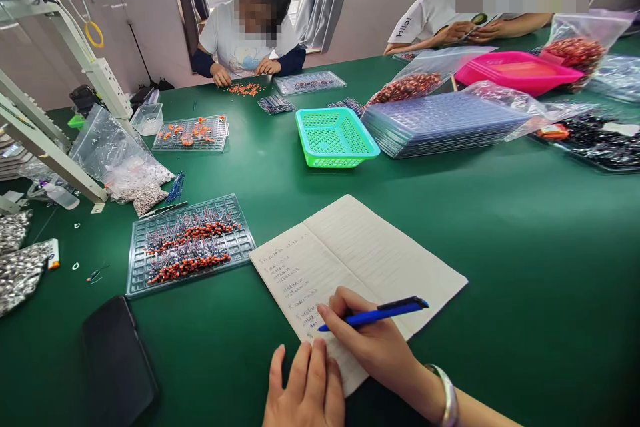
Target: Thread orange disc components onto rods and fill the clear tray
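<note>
An open notebook (380,247) with lined pages lies slantwise on the green table, handwriting covering much of its left page. My right hand (370,340) is closed round a blue pen (370,315), whose tip is at the lower part of the written page. A silvery bangle circles that wrist. My left hand (305,387) lies flat with fingers stretched out, fingertips on the notebook's lower edge. Left of the notebook, a clear compartment tray (240,207) bears rows of small orange-tipped parts with wire leads. Nearer to me lies a black phone (117,360).
A green basket (337,159) stands beyond the notebook, beside stacked clear trays (445,120). A pink basket (520,73) and bags of red parts (410,85) are farther right. Bagged metal parts (23,273) lie at left. Two people sit across the table, handling small things.
</note>
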Demonstrator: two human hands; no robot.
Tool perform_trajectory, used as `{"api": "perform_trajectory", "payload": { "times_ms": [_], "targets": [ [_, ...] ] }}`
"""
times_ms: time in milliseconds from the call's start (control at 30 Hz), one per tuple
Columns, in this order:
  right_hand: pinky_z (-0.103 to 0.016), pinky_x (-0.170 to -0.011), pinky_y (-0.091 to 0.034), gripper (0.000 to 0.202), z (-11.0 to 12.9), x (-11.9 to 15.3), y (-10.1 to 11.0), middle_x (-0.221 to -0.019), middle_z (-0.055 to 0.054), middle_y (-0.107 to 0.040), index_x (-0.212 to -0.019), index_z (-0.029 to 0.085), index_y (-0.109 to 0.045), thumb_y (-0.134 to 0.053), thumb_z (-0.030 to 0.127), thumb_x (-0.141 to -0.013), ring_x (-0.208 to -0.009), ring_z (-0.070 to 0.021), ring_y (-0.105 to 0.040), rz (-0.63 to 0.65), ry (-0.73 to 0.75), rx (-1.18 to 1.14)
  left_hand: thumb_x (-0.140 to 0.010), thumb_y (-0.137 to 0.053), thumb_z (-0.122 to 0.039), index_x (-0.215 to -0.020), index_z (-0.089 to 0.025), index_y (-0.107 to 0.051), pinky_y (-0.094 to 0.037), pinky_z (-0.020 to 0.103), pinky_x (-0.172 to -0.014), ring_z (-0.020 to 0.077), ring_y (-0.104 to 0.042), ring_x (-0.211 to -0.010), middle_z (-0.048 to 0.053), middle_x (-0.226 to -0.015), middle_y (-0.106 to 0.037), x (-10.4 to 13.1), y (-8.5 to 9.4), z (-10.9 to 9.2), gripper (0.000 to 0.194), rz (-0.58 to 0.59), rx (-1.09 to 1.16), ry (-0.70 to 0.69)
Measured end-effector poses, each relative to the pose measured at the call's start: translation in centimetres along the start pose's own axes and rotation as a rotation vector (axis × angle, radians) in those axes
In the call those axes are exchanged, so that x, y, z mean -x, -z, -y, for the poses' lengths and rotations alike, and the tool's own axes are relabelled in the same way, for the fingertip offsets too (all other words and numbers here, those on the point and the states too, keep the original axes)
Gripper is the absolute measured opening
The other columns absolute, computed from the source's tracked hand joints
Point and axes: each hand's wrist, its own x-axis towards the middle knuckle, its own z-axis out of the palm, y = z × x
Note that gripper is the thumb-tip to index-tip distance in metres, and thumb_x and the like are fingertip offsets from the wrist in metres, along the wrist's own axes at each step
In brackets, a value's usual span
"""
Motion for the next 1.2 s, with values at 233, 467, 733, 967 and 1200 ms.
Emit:
{"api": "perform_trajectory", "payload": {
  "times_ms": [233,467,733,967,1200],
  "targets": [
    [-0.028,-0.050,-0.038,0.035,0.41,0.03,0.04,-0.054,0.004,-0.042,-0.060,0.023,-0.038,-0.052,0.040,-0.088,-0.051,-0.0141,-0.041,-0.005,-0.002,0.000,-0.080,-0.025,-0.078,-0.106,-0.018,-0.066,-0.034,0.039,-0.100,0.0216,-0.053,-0.112,0.005,-0.119,-0.065,-0.08,0.06,0.05,0.077,0.001,-0.011,-0.010],
    [-0.028,-0.050,-0.038,0.036,0.42,0.00,0.06,-0.053,0.004,-0.042,-0.060,0.023,-0.038,-0.052,0.042,-0.087,-0.051,-0.0142,-0.042,-0.008,-0.001,0.012,-0.080,-0.023,-0.079,-0.107,-0.018,-0.065,-0.032,0.040,-0.102,0.0215,-0.054,-0.112,0.005,-0.119,-0.065,0.11,-0.09,-0.12,0.079,0.001,0.005,0.005],
    [-0.028,-0.050,-0.039,0.036,0.46,-0.08,0.02,-0.053,0.004,-0.042,-0.060,0.023,-0.038,-0.052,0.042,-0.088,-0.051,-0.0139,-0.042,-0.005,-0.005,0.010,-0.085,-0.017,-0.073,-0.106,-0.018,-0.066,-0.026,0.039,-0.108,0.0204,-0.054,-0.112,0.006,-0.117,-0.066,0.04,-0.08,0.00,0.076,-0.015,0.018,-0.002],
    [-0.028,-0.049,-0.039,0.037,0.78,-0.13,-0.03,-0.052,0.004,-0.043,-0.059,0.023,-0.038,-0.053,0.043,-0.087,-0.050,-0.0139,-0.042,-0.015,0.007,0.010,-0.082,-0.026,-0.077,-0.107,-0.018,-0.066,-0.033,0.039,-0.102,0.0218,-0.054,-0.112,0.006,-0.119,-0.065,0.15,-0.16,-0.01,0.075,-0.004,0.003,0.000],
    [-0.028,-0.048,-0.038,0.037,0.78,-0.09,0.05,-0.051,0.004,-0.043,-0.059,0.023,-0.038,-0.053,0.042,-0.087,-0.049,-0.0138,-0.042,-0.019,0.011,0.015,-0.076,-0.027,-0.081,-0.107,-0.019,-0.066,-0.035,0.040,-0.099,0.0237,-0.053,-0.112,0.007,-0.118,-0.065,0.30,-0.28,-0.13,0.080,-0.003,-0.010,-0.009]
  ]
}}
